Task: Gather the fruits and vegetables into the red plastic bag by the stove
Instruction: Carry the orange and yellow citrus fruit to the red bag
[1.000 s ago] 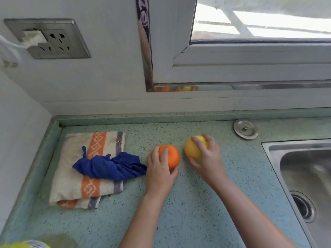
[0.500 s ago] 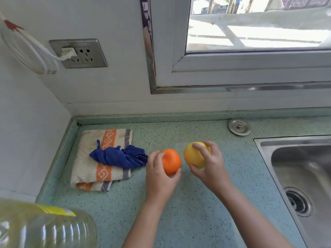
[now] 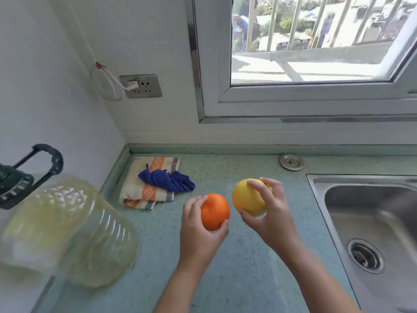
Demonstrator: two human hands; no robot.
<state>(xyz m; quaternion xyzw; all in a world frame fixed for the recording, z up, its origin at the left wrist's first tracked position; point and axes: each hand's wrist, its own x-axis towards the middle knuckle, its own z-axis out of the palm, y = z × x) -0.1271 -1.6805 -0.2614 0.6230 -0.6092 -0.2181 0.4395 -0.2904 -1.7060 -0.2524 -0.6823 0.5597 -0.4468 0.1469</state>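
Note:
My left hand [image 3: 198,233] grips an orange [image 3: 214,211] and holds it above the green speckled counter [image 3: 237,279]. Just to its right, my right hand [image 3: 274,213] grips a yellow fruit [image 3: 247,196], also lifted off the counter. The two fruits are close together but apart. No red plastic bag and no stove appear in this view.
A folded striped towel [image 3: 144,193] with a blue cloth [image 3: 167,180] on it lies at the back left corner. A large clear jug of yellowish liquid [image 3: 63,231] stands at the left. A steel sink [image 3: 370,222] is at the right, a round metal cap [image 3: 291,161] behind it.
Both hands have lifted the fruits off the counter and drawn them toward me. The view has tilted up and left, bringing the jug and the window into sight.

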